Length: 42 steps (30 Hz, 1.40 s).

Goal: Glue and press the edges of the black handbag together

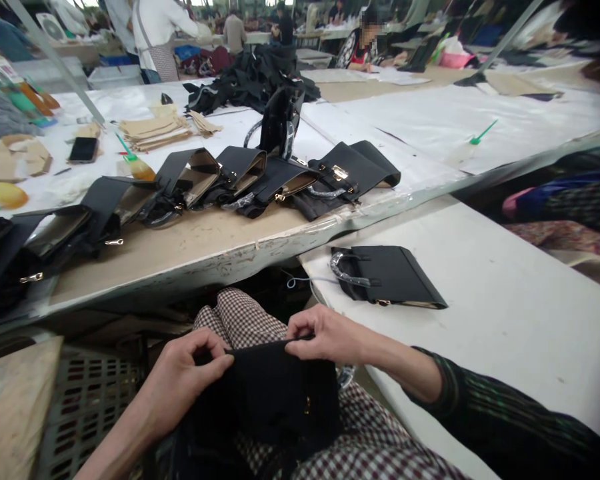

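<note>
A black bag (280, 393) rests on my lap over checked cloth, with a small gold zip pull on its face. My left hand (195, 373) pinches its upper edge at the left corner between thumb and fingers. Further right along the same edge, my right hand (325, 337) grips the black material the same way. Part of a plastic-wrapped handle shows beside the bag's right side. Another black bag (395, 273) lies flat on the white table to the right, its wrapped handle pointing left.
Several black bags (350, 173) line the edge of the long table (180, 260) ahead. Behind them are black scraps (255, 73), tan pieces (155, 130), a phone (83, 150) and glue bottles. A plastic crate (90, 407) stands lower left. People work in the background.
</note>
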Available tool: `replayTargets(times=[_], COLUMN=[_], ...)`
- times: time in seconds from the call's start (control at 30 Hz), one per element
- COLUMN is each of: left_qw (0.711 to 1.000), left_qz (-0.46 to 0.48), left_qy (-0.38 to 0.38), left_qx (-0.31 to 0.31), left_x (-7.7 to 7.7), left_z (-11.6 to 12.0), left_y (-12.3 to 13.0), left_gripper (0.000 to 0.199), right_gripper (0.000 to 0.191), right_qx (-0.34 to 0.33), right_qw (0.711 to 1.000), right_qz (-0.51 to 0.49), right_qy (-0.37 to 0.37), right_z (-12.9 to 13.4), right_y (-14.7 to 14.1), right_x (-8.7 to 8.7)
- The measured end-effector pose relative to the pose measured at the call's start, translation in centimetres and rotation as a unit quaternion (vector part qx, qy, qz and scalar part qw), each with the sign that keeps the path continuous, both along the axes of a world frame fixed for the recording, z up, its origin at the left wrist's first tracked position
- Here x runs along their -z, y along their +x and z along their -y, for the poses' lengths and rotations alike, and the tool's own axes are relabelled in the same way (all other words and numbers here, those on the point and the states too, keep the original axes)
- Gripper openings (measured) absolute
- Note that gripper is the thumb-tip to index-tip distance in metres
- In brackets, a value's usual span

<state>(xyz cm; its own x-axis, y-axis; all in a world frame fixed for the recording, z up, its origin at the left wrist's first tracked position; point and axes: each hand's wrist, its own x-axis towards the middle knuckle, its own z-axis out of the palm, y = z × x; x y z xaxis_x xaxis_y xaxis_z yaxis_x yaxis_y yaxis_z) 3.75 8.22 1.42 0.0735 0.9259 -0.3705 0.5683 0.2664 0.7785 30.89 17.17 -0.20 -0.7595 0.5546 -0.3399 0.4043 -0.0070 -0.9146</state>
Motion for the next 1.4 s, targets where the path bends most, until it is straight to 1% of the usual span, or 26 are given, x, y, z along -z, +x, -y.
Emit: replayTargets(times=[0.03,0.1,0.2,0.3,0.43,0.57,0.77,0.83,1.0,1.03,1.1,1.27,1.4], left_qw=[1.000,1.000,1.000,1.000,0.999,0.999,0.999,0.999,0.997,0.995,0.994,0.988,0.985], left_qz=[-0.002,-0.003,0.000,-0.004,-0.003,0.001,0.009,0.012,0.056,0.066,0.079,0.113,0.126], left_qy=[0.004,0.007,0.014,0.023,0.029,0.032,0.032,0.031,0.021,0.017,-0.002,-0.092,-0.092], left_qx=[-0.005,-0.014,-0.017,-0.017,-0.016,-0.016,-0.009,-0.012,-0.057,-0.067,-0.073,-0.060,-0.072], left_x=[0.0,0.0,0.1,-0.1,-0.4,-0.3,-0.2,-0.1,0.6,0.7,0.7,0.2,0.2], left_z=[0.0,0.0,0.1,0.2,0.5,0.8,0.6,0.6,0.6,0.8,1.2,3.1,3.8], left_y=[0.0,0.0,0.2,0.4,0.3,0.0,0.1,0.3,0.1,-0.2,-1.1,-3.2,-3.7], left_gripper=[0.023,0.022,0.020,0.020,0.022,0.024,0.025,0.023,0.034,0.033,0.027,0.025,0.031], right_gripper=[0.016,0.020,0.027,0.030,0.028,0.026,0.029,0.030,0.029,0.028,0.028,0.024,0.023], right_qx=[-0.040,-0.115,-0.206,-0.268,-0.323,-0.335,-0.332,-0.325,-0.314,-0.313,-0.311,-0.314,-0.326], right_qw=[0.998,0.986,0.960,0.938,0.921,0.915,0.916,0.915,0.907,0.906,0.910,0.920,0.927], right_qz=[0.011,0.031,0.061,0.073,0.027,0.004,-0.025,-0.029,-0.018,-0.019,-0.021,-0.009,0.012], right_qy=[0.039,0.114,0.177,0.206,0.217,0.225,0.224,0.236,0.282,0.283,0.274,0.234,0.186], right_z=[-0.4,-1.1,-1.6,-1.8,-1.9,-2.0,-1.9,-1.8,-1.2,-1.2,-1.2,-2.6,-4.0], right_y=[-0.3,-1.1,-3.2,-5.5,-7.6,-7.8,-7.2,-7.2,-7.5,-7.5,-7.3,-7.3,-8.6], right_x=[-0.6,-1.8,-3.0,-3.1,-2.4,-2.0,-1.4,-1.1,-1.1,-1.2,-1.6,-1.7,-1.5])
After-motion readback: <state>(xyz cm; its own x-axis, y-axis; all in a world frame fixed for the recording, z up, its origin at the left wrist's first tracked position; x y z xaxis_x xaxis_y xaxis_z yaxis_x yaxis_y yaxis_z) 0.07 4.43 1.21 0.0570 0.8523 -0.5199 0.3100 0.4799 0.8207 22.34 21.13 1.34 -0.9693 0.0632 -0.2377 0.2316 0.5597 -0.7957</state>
